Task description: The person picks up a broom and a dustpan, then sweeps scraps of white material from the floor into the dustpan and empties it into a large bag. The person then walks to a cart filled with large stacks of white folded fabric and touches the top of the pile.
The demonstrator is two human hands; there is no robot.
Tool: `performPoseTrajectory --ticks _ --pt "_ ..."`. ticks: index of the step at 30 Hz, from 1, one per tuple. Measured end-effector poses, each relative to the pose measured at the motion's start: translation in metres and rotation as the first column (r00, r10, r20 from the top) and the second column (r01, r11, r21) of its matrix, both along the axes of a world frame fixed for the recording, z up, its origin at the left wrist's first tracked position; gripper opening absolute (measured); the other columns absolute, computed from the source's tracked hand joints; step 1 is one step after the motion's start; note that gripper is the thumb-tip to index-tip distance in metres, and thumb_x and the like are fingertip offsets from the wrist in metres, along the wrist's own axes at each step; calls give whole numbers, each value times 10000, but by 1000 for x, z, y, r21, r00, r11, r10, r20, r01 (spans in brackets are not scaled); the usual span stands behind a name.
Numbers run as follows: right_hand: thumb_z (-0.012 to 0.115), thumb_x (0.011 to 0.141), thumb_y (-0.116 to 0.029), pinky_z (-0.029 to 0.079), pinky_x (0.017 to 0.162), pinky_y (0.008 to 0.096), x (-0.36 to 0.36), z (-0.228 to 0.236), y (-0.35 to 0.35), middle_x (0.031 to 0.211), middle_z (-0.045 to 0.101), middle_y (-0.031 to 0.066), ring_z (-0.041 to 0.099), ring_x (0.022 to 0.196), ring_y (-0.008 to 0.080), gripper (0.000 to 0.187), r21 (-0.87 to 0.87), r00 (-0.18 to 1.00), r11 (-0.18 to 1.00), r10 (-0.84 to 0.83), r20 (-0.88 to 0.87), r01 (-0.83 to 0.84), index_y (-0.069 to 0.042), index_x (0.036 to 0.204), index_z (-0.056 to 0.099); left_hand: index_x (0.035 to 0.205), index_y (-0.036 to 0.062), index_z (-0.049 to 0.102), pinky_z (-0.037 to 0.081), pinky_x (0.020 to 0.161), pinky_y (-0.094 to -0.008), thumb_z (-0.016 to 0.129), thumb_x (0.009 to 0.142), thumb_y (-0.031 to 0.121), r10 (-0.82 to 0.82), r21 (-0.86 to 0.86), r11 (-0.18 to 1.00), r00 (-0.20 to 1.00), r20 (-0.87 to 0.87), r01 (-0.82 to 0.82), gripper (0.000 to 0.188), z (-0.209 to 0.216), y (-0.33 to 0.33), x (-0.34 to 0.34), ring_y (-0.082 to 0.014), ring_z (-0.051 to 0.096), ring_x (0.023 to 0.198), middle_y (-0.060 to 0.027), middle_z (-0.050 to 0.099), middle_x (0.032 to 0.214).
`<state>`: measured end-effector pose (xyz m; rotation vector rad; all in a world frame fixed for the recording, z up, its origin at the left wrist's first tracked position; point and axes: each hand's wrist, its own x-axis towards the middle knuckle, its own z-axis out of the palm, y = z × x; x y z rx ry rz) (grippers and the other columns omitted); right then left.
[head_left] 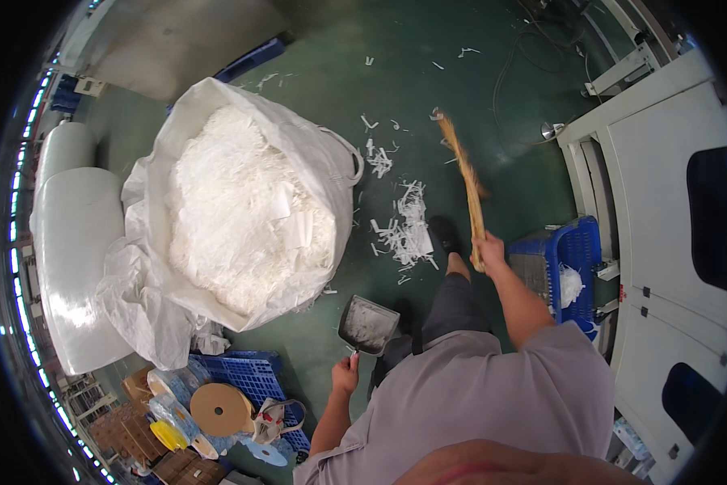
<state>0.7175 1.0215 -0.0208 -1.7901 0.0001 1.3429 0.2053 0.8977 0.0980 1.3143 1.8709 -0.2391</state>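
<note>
My right hand [490,252] is closed around the lower end of a straw-coloured broom [463,166], held out ahead over the floor; the broom's far part is slightly blurred. Low at my left, my left hand [346,375] grips the handle of a grey dustpan [369,325] with a dusty, scuffed inside. Between the broom and a big white bulk bag lies a pile of white paper strips [409,230] on the green floor, with smaller scraps scattered farther off. The white bulk bag [343,214] stands open-topped at the left, filled high with white shreds [234,210].
Large plastic-wrapped rolls [84,259] stand left of the bag. At lower left are a blue pallet [238,376], a brown disc-shaped reel [220,410] and cartons. A blue crate [577,242] with white material sits at right beside a pale machine [662,178]. Cables [505,89] lie at the far right.
</note>
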Motion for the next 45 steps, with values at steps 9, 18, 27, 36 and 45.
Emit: performPoseTrajectory --ticks 9,18,27,36,45 --pt "648 886 -158 463 389 389 208 -137 244 658 556 212 557 449 262 287 -334 948 920 104 -302 -207 93 980 544 806 -28 627 464 716 -569 494 998 509 103 31 995 981 -164 -99 586 1 69 93 -520 610 820 -294 647 804" --pt "715 857 -80 551 471 382 187 9 239 831 632 116 629 583 218 465 -95 907 936 298 -298 -339 -42 1303 587 826 -26 655 464 714 -572 485 1006 507 109 152 984 989 -98 -94 587 -4 152 203 -521 617 826 -304 648 818" --pt "650 923 -132 510 412 352 389 -7 451 800 588 102 586 526 219 252 -19 964 972 235 127 -234 -110 1170 603 732 -29 571 435 581 -439 508 1022 445 310 237 925 951 -14 -298 560 -38 229 294 -309 527 573 -193 579 629" --pt "675 887 -119 532 446 377 477 -133 742 828 629 198 672 593 264 321 -295 964 933 245 103 -206 101 1100 580 714 22 526 391 522 -311 496 1049 354 702 83 698 702 120 -711 473 2 316 411 -113 448 557 -10 485 581" --pt "490 909 -200 507 998 430 224 -151 737 1278 641 204 621 1191 356 635 -510 48 109 990 132 -853 -125 1522 343 749 22 533 411 557 -325 487 1050 388 631 96 775 774 -56 -624 476 41 351 461 -136 472 593 -39 522 617"
